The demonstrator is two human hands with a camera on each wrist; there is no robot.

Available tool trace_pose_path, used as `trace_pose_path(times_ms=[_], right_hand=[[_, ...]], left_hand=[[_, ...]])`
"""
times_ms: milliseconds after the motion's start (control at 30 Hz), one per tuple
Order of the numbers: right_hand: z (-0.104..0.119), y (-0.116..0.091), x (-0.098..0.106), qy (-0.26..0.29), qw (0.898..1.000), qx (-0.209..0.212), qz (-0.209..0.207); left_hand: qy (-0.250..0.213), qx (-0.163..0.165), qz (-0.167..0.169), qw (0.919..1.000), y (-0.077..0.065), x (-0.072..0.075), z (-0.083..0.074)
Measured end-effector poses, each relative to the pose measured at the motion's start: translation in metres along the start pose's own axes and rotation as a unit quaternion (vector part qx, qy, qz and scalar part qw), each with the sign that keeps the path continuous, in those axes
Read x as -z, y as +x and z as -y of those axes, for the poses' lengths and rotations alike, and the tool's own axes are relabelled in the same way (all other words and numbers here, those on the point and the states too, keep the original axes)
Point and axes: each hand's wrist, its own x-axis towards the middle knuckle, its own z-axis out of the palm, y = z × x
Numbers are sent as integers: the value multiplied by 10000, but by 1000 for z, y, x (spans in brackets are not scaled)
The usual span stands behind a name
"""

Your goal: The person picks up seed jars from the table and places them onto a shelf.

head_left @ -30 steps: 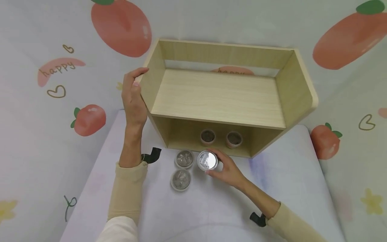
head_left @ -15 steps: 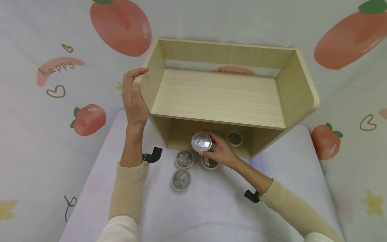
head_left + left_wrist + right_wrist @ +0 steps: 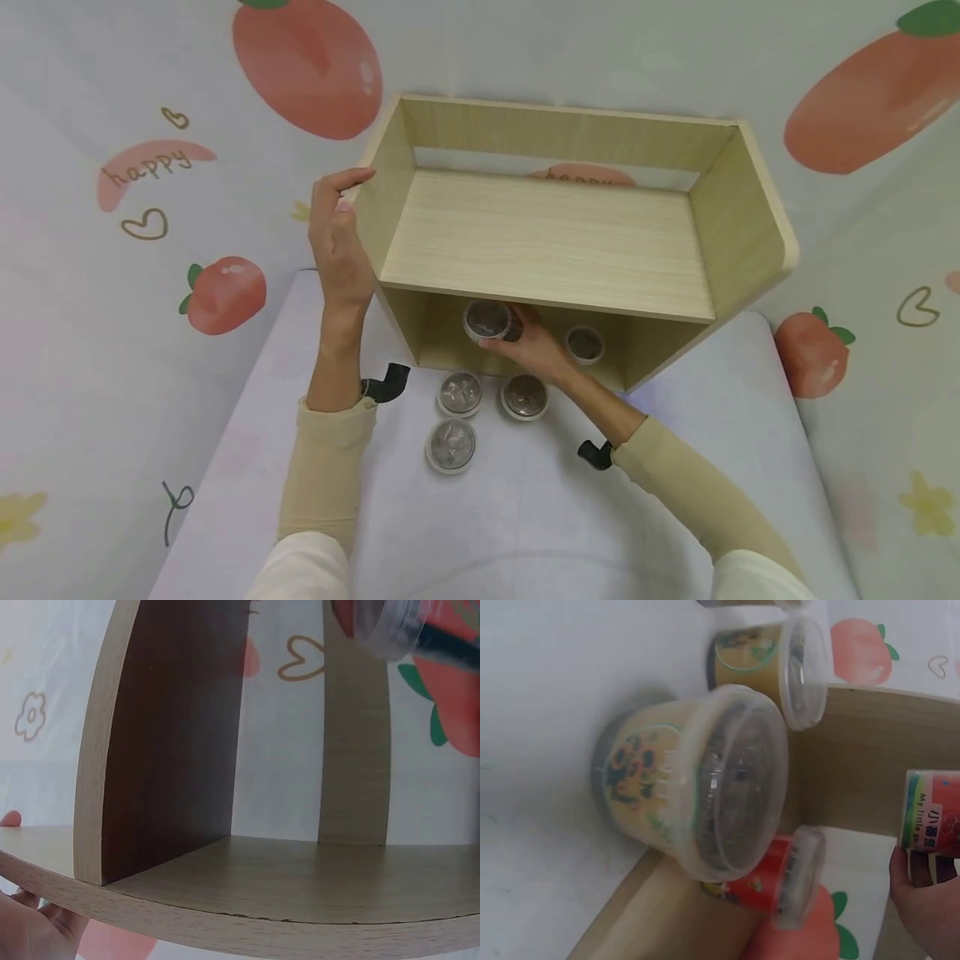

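Observation:
My left hand [image 3: 341, 242] grips the front edge of the wooden shelf's left side panel [image 3: 382, 187]; its fingers show at the lower left in the left wrist view. My right hand [image 3: 536, 346] holds a tub [image 3: 487, 321] with a clear lid inside the shelf's lower compartment, towards the left. In the right wrist view this held tub [image 3: 934, 810] has a red label reading "My little". A second tub [image 3: 585, 344], red-sided in the right wrist view, stands in the compartment to the right. Beneath my right hand, a yellowish lidded tub [image 3: 525, 396] stands on the table.
Two more lidded tubs, one [image 3: 460, 393] at the shelf's front edge and one [image 3: 452, 446] nearer me, stand on the pale table [image 3: 525, 525]. Above the compartment runs the shelf's upper board [image 3: 547, 237]. A fruit-patterned cloth [image 3: 600, 50] hangs behind.
My right hand has carried the held tub forward and left, from over the table into the lower compartment. The tub beneath it has come into view. My left hand keeps its grip.

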Motion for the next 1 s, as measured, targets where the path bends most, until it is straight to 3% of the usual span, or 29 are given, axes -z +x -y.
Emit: trace_pose_path(times_ms=[267,367,800,1000], right_hand=[[4,18,-4,857,9932,-784,24],[4,23,-7,858,9905,-1078,44],[-5,41,-30,395,9965,-739,-86],[-6,46,-43,436,9966,-689,-83]], left_hand=[[112,-110,-42,9999,1,1,7],[137,-127,-4,9998,1,1,7],[163,90,122,9998,-1,-1,-3],[161,139,79,9997,-3,-1,-5]])
